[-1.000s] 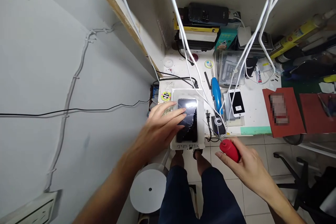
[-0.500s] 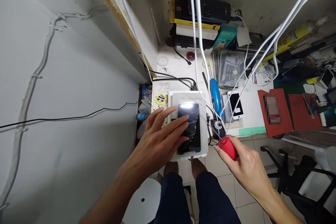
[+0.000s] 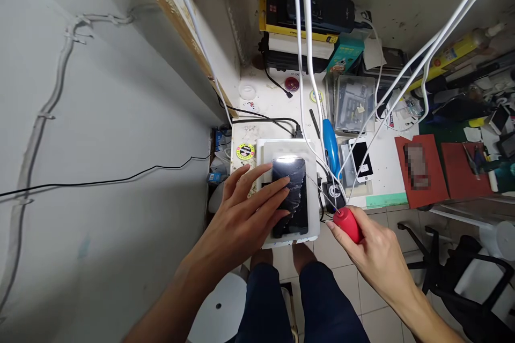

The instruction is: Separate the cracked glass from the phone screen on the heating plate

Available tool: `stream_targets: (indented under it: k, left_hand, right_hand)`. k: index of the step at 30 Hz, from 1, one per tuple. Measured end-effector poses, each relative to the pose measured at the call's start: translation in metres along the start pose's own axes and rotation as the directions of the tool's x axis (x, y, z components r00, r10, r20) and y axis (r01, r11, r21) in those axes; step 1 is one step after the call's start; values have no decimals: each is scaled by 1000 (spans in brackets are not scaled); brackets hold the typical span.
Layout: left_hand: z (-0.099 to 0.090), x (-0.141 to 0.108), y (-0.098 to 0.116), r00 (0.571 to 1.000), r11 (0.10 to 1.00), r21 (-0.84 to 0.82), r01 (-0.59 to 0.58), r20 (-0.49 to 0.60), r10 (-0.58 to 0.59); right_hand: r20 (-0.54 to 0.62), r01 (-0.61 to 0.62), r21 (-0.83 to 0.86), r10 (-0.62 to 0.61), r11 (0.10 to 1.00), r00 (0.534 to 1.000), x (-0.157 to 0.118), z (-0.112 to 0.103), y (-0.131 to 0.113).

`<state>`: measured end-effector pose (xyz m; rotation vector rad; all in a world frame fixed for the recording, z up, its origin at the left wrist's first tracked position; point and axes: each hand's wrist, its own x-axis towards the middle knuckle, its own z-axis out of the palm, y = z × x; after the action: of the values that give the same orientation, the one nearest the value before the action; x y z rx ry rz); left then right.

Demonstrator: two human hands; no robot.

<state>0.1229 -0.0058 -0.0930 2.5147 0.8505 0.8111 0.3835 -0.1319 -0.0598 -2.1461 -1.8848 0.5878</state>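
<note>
A dark phone screen (image 3: pixel 296 171) with jagged cracks lies on a pale flat pad or machine top (image 3: pixel 314 209). My left hand (image 3: pixel 251 209) rests on it from the left, fingers stretched and spread, their tips touching the glass. At the right, my right hand (image 3: pixel 372 241) is wrapped round the red handle (image 3: pixel 348 225) of a tool with a thin metal shaft. That shaft slants up and left to the right edge of the phone screen; whether its tip goes under the glass I cannot tell.
White cables (image 3: pixel 308 37) hang down in front of the bench. A blue-handled tool (image 3: pixel 331 147), a white phone (image 3: pixel 362 159) and a clear parts case (image 3: pixel 354 104) lie to the right. Stacked boxes (image 3: pixel 300 45) stand at the back. A wall (image 3: pixel 100 134) closes off the left.
My right hand and the red-handled tool have shifted very slightly left. My left hand keeps its place on the cracked screen. The view has moved a little.
</note>
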Motion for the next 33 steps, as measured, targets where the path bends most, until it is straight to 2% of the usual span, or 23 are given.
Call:
stream_targets:
  k: [10,33]
  left_hand:
    - [0,1,0,1000,1000,-2,10,10,-10]
    - [1,-1,-1,1000,1000,6,22,5,-22]
  right_hand:
    - [12,-12,19,12,1000,1000,-1,2,0]
    - [83,46,85,-53,995,995,-1,-2,1]
